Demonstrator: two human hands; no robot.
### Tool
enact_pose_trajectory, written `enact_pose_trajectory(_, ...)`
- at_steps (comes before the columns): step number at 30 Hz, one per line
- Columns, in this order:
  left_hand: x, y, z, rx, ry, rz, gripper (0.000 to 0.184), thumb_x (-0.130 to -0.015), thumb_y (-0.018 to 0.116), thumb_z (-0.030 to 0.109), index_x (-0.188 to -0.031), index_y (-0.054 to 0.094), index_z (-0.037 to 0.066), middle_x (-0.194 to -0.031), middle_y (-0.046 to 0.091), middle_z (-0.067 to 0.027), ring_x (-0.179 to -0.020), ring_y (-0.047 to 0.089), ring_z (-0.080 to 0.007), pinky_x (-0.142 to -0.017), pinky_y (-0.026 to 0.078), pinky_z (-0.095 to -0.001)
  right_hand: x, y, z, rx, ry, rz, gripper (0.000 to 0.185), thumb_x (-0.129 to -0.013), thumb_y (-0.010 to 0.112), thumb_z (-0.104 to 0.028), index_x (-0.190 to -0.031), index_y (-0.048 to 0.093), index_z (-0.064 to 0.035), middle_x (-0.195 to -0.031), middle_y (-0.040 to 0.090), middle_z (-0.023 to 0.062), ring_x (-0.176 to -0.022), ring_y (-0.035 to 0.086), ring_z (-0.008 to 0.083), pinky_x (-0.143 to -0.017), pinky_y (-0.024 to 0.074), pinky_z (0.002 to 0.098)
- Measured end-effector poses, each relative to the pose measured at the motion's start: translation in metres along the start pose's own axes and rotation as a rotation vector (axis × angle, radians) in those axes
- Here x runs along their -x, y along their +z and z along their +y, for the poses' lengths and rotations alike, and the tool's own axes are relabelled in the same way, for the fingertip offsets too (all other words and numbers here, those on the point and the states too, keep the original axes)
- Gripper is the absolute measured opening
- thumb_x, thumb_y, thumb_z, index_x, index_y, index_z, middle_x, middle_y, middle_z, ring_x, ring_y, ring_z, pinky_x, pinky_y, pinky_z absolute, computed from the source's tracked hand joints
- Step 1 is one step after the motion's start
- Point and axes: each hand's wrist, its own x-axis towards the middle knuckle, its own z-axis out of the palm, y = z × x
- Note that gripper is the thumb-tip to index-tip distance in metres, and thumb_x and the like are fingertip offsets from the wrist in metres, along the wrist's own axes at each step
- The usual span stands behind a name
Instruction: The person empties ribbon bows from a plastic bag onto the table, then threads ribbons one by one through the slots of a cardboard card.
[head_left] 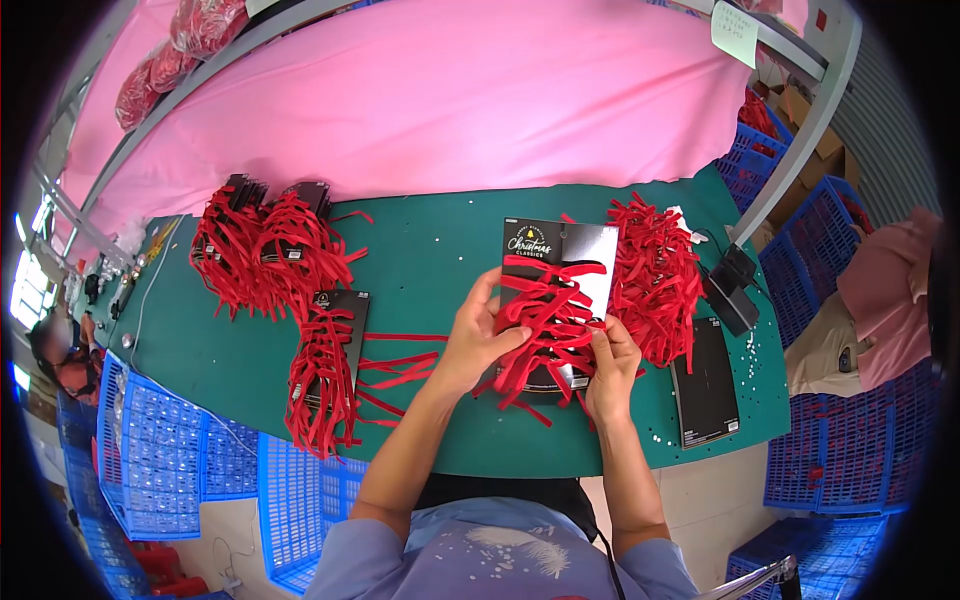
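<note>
"Above a green table point(425, 250), what are the fingers doing?"

"The left hand point(480, 335) grips a printed card point(590, 245), thumb in front, other fingers at its left edge. The right hand point(612, 375) pinches the red bows point(545, 325) at the opposite side, thumb and forefinger together; whether the card is caught there too, I can't tell."

"And the card itself?"

"Held up between both hands, its 'Christmas Classics' heading showing, bows down its front. It looks well filled, though tangled ends hide the lower part."

"What appears finished?"

"To the left, a ribboned card point(350, 330) lies near the table's front edge, possibly more than one deep. Behind it, two bow-laden stacks point(275, 230) sit side by side. I'd judge those done."

"And left to do?"

"Plenty, it seems: just right of the card sits a loose heap of red ribbon point(655, 285), and in front of that a dark card point(705, 390), no ribbon on its upper face. Farther out, blue crates point(835, 440) stand beyond the table's right end, a pink cloth point(450, 100) hanging behind."
</note>
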Motion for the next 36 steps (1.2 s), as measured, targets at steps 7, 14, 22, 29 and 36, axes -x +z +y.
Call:
enact_pose_trajectory(7,-0.005,-0.002,-0.005,-0.162,0.06,0.031,0.065,-0.079,0.063,-0.011,-0.139,0.041,0.002,-0.118,0.062,-0.0087,-0.107,0.061,-0.0132,-0.094,0.048,-0.03,0.002,0.005,-0.002,0.021,-0.033,-0.017,0.019,-0.099,0.055,-0.004,-0.114,0.062,0.0046,-0.103,0.069,0.0065,-0.093,0.064,0.01,-0.085,0.0508,0.0247)
enact_pose_trajectory(14,-0.003,0.002,0.0,-0.743,-0.032,0.23,0.071,-0.077,0.054,-0.016,-0.143,0.039,0.003,-0.119,0.06,-0.0129,-0.103,0.06,-0.0133,-0.086,0.049,-0.0282,0.003,0.005,0.007,0.11,-0.06,-0.029,0.017,-0.099,0.055,-0.003,-0.112,0.064,0.0044,-0.104,0.069,0.0056,-0.092,0.063,0.0087,-0.086,0.05,0.0241)
enact_pose_trajectory(22,0.009,-0.038,0.01,-1.207,0.554,0.436,0.08,-0.064,0.045,-0.022,-0.138,0.049,0.008,-0.133,0.052,-0.0174,-0.115,0.057,-0.0337,-0.092,0.05,-0.0388,0.0,0.005,-0.003,0.051,-0.054,0.054,0.018,-0.099,0.054,-0.003,-0.113,0.063,0.0039,-0.103,0.069,0.0054,-0.092,0.063,0.0085,-0.086,0.0497,0.024)
enact_pose_trajectory(29,0.014,-0.012,-0.004,-0.422,0.408,0.254,0.062,-0.077,0.055,-0.018,-0.135,0.046,0.003,-0.127,0.056,-0.0139,-0.118,0.056,-0.0209,-0.096,0.048,-0.0297,-0.001,0.008,-0.002,0.017,-0.003,0.05,0.018,-0.099,0.053,-0.001,-0.113,0.063,0.0045,-0.102,0.069,0.0055,-0.092,0.063,0.0082,-0.086,0.0491,0.0235)
enact_pose_trajectory(36,0.004,-0.015,-0.026,-0.182,0.137,0.113,0.043,-0.088,0.057,-0.01,-0.129,0.054,0.001,-0.115,0.066,-0.0097,-0.106,0.062,-0.0125,-0.09,0.05,-0.0277,-0.001,0.004,0.005,0.023,0.009,0.04,0.018,-0.098,0.054,0.0,-0.113,0.063,0.0044,-0.101,0.069,0.0053,-0.09,0.062,0.0083,-0.086,0.0492,0.0231)
